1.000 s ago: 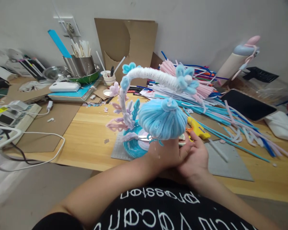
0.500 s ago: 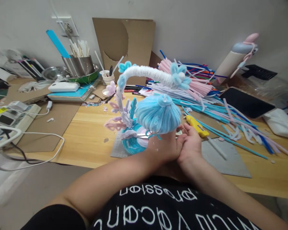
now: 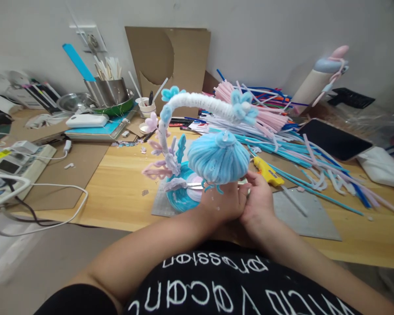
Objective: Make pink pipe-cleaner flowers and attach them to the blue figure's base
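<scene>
My left hand [image 3: 223,202] and my right hand [image 3: 258,200] meet just below and right of a blue pleated pipe-cleaner shade [image 3: 218,159]. The shade hides part of my left hand. Both hands are closed, fingertips together, around something small and pale that I cannot make out. Beside them stands a lamp-like craft piece: a white fuzzy wrapped arch [image 3: 203,100] with a blue flower [image 3: 244,107] at its end. Pink and lilac sprigs [image 3: 157,168] rise at its foot. Its round blue base [image 3: 180,199] sits on a grey board, partly covered by my left forearm.
A yellow glue gun [image 3: 267,171] lies right of my hands, above a grey board [image 3: 311,218]. Loose pipe cleaners [image 3: 282,151] spread behind it, near a phone [image 3: 336,139] and a bottle [image 3: 318,81]. Power strip [image 3: 22,166] and cables are at left; cardboard [image 3: 192,65] leans on the wall.
My hands stay together, with my right fingers slightly shifted against the left. The view has shifted a little; the shade appears slightly lower and to the right against the arch.
</scene>
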